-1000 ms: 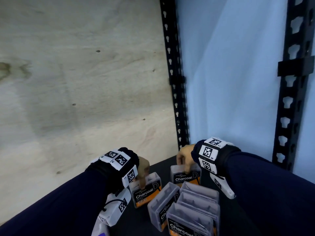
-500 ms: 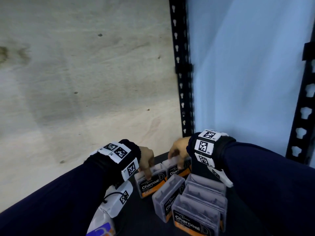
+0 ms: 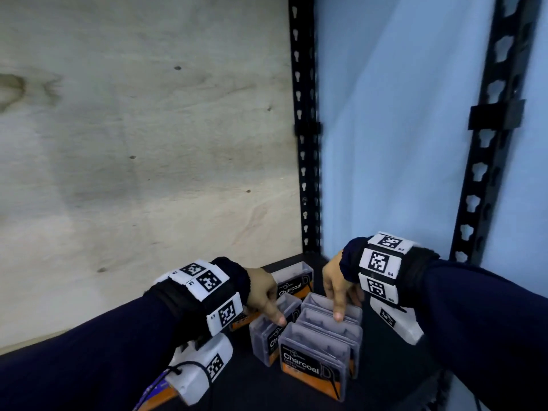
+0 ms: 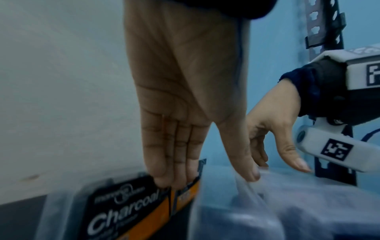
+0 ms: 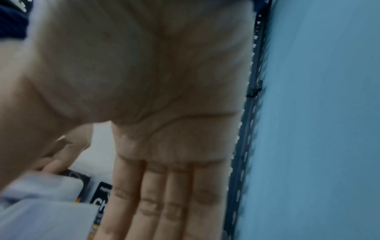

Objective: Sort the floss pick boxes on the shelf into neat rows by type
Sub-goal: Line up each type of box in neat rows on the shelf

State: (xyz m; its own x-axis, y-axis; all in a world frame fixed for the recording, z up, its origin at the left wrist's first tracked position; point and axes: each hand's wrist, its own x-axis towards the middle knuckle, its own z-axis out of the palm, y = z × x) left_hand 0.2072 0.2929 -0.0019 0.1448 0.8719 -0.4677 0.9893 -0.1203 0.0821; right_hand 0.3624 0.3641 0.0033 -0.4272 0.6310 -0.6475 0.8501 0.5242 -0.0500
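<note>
Both my grips are unclenched: left hand (image 3: 264, 292) fingertips nudge a box (image 3: 268, 330); right hand (image 3: 338, 287) should steady its neighbour (image 3: 329, 324), pressing gently.

Both hands off rear boxes, now over the nearer boxes (image 3: 326, 327).

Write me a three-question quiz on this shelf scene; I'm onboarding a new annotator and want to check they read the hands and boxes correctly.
1. True or false: the left hand has lifted a box clear of the shelf.
2. What word is printed large on the front box?
3. The right hand is: A) spread flat on the plywood wall; B) fingers straight, thumb tip on top of a clear box in the row; C) gripping the black upright.

Key: 1 false, the boxes all sit on the shelf; 2 Charcoal; 3 B.
</note>
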